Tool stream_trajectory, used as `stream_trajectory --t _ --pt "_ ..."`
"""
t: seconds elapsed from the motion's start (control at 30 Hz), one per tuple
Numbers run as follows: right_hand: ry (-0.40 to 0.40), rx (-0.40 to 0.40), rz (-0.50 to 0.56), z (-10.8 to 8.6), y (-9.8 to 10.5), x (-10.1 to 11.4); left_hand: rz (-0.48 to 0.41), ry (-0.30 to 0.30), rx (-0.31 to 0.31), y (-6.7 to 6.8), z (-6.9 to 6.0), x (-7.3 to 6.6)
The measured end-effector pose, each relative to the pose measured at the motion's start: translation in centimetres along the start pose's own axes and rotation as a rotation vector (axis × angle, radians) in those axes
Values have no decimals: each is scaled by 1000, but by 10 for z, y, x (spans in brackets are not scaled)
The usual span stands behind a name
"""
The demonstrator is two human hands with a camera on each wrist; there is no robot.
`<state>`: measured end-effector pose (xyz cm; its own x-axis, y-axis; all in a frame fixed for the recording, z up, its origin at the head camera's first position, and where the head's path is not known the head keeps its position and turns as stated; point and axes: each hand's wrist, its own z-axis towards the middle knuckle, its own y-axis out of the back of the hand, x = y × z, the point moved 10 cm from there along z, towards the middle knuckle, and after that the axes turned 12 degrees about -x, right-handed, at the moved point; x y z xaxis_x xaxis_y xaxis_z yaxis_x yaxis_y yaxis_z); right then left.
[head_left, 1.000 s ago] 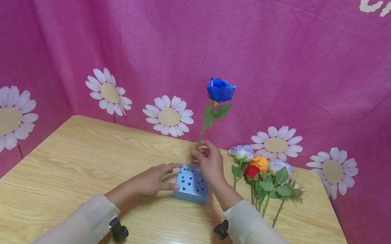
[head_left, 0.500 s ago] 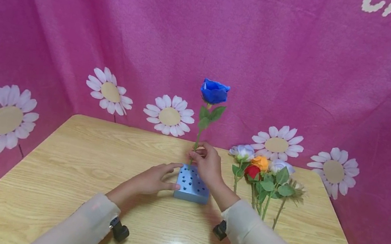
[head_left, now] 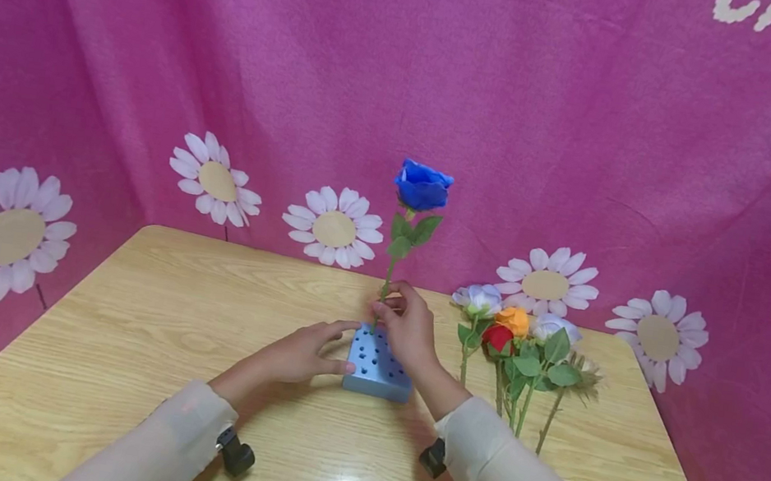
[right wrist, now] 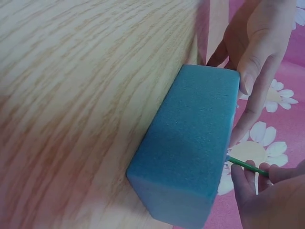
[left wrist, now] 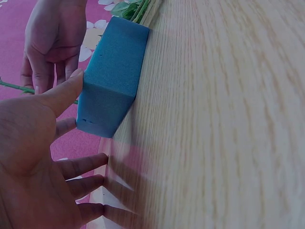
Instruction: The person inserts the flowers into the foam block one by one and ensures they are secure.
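A light blue foam block point(head_left: 377, 368) with several holes in its top sits on the table. My left hand point(head_left: 297, 354) is at its left side, fingers spread and fairly straight; thumb and index fingertip touch the block. In the left wrist view the other fingers of the left hand point(left wrist: 33, 157) reach down to the tabletop. Above the block's far left part, my right hand point(head_left: 410, 327) pinches the green stem of a blue rose point(head_left: 423, 188), which stands nearly upright. The stem point(right wrist: 250, 165) meets the block's top; how deep it goes is hidden.
To the right lie loose flowers: an orange rose point(head_left: 512, 321), a red rose point(head_left: 496, 338), pale lilac blooms point(head_left: 477, 299) and leafy stems, partly under the right forearm. A pink cloth point(head_left: 382, 65) printed with daisies encloses the wooden table point(head_left: 199, 287) at back and sides.
The blue rose has shifted left, become more upright and sunk slightly, with my right hand still pinching its stem. My left hand and the foam block stay about where they were.
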<state>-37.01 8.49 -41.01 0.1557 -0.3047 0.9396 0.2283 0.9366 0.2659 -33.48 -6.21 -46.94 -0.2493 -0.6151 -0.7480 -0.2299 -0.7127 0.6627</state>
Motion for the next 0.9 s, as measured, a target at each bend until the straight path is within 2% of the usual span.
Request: stream_trajectory --t 0.5,0.67,0.9 --pt "26 5 -82 -2 -2 -8 -4 17 -4 -2 2 3" --pt "38 28 -138 -6 -5 -13 3 11 -4 -2 2 3" --pt "56 43 -157 -9 -6 -16 -2 -8 -6 -1 0 -1"
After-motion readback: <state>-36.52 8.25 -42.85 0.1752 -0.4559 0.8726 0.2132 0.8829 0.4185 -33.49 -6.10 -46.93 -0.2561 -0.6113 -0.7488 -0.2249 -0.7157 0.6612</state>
